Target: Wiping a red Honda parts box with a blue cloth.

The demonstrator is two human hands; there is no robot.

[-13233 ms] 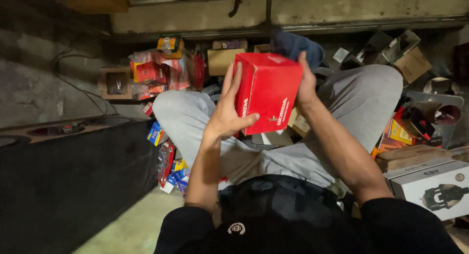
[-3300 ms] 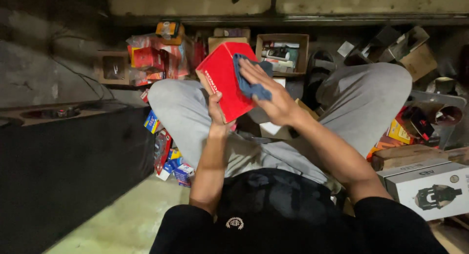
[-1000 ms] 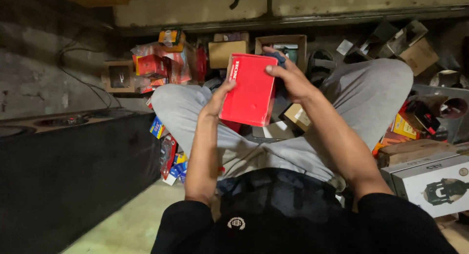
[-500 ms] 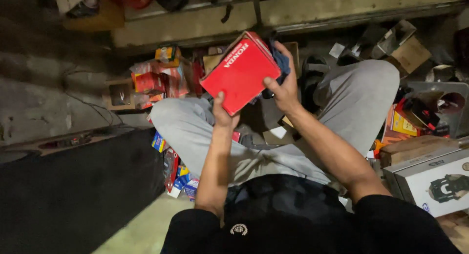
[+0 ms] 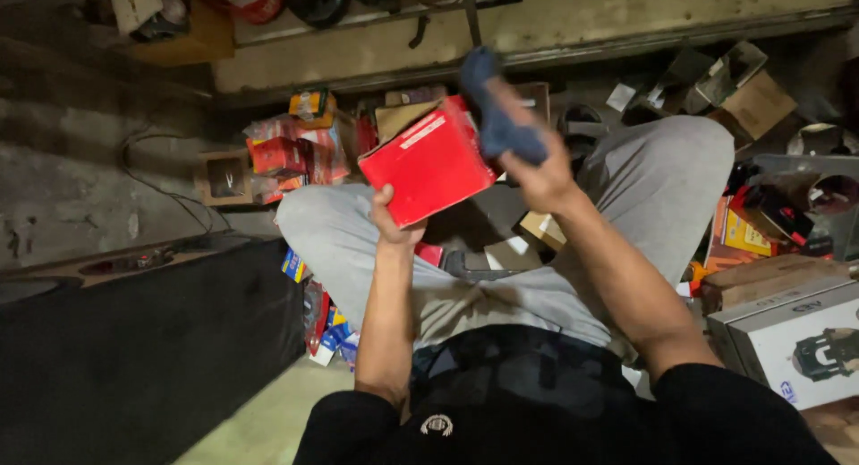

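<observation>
I sit on the floor with my knees up, in grey trousers. My left hand (image 5: 394,225) grips the lower edge of a red cardboard box (image 5: 428,162) and holds it up, tilted, in front of me. Just to the right of the box, my right hand (image 5: 543,177) is closed around a dark blue cloth (image 5: 495,118), which sticks up above the fingers and touches the box's upper right corner.
Small red and yellow boxes (image 5: 284,153) are piled ahead by a concrete ledge (image 5: 537,26). More cartons (image 5: 750,96) lie at the right, with a white box (image 5: 801,340) near my right elbow. A black panel (image 5: 134,349) fills the left.
The red box has tilted and dropped slightly in my left hand. My right hand has come off the box's right side and lifted the blue cloth to its upper corner.
</observation>
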